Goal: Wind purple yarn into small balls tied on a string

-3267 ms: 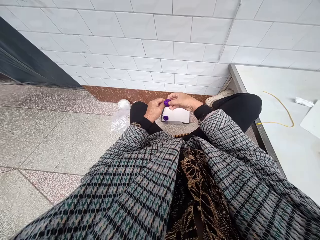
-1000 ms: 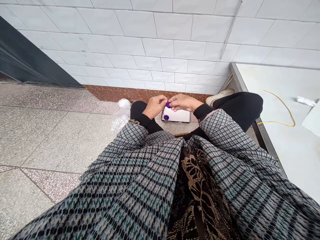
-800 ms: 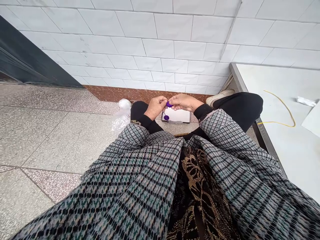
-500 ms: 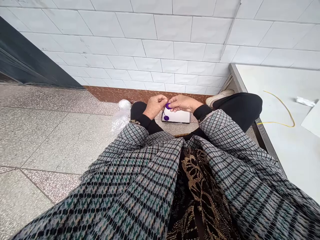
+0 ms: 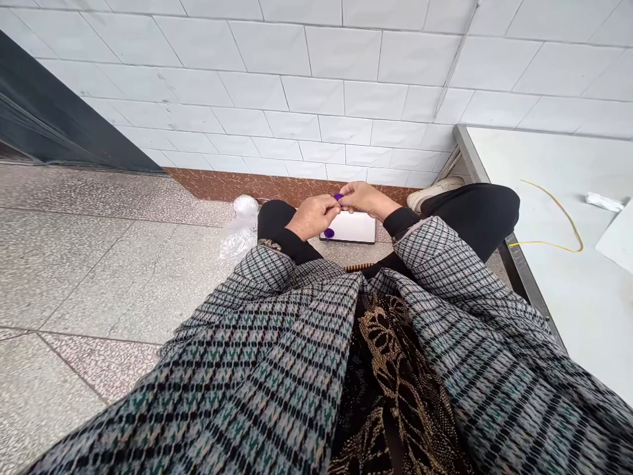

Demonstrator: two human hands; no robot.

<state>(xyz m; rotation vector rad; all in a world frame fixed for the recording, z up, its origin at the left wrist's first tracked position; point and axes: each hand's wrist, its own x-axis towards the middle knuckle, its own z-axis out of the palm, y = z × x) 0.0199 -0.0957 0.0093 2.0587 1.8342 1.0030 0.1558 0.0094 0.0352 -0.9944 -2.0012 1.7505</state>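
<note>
A small purple piece [image 5: 338, 196], which looks like yarn work, is pinched in the fingers of my right hand [image 5: 364, 199]. My left hand [image 5: 315, 215] is closed just below and left of it, thumb and fingers pressed together, its fingertips close to the piece. Whatever those fingertips grip is too small to make out. Beneath both hands a white flat box or board [image 5: 353, 227] with a dark edge lies on the floor. On its left end rests a small round purple clump [image 5: 329, 233].
Left of my knee, a white ball [image 5: 246, 204] and a clear plastic bag [image 5: 237, 239] lie on the speckled floor [image 5: 163, 264]. A white table [image 5: 558, 310] stands at my right, with a yellow cord [image 5: 568, 221] and a small white packet [image 5: 603, 200] on it. A tiled wall [image 5: 341, 99] rises ahead.
My right hand has lifted slightly up and right with the purple piece. My left hand has turned, its fingertips now lower. The round purple clump stays on the white surface.
</note>
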